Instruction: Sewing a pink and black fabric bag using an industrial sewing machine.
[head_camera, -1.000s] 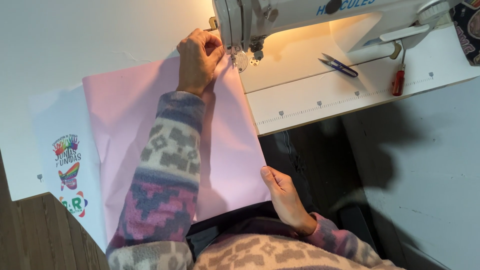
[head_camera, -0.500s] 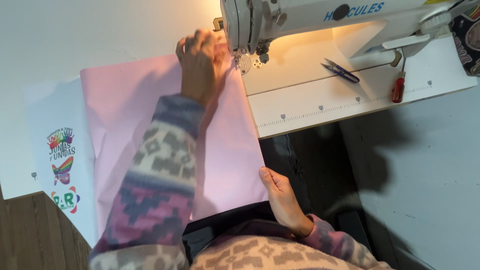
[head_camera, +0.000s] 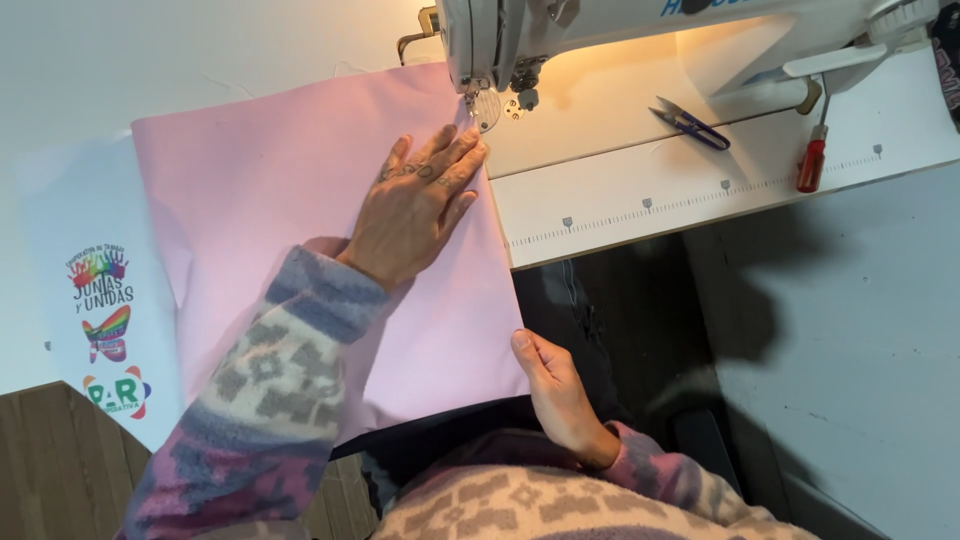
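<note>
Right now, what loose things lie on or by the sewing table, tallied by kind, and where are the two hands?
Pink fabric sheet: 1, left hand flat on it, right hand gripping its near edge
White printed sheet: 1
Thread snips: 1
Red-handled screwdriver: 1
Sewing machine: 1
Total: 5

White sewing table (head_camera: 700, 190), wooden floor (head_camera: 40, 470), lamp glow

A sewing workshop; industrial sewing machine (head_camera: 600, 30), ruled table (head_camera: 700, 190), thread snips (head_camera: 690, 123).
</note>
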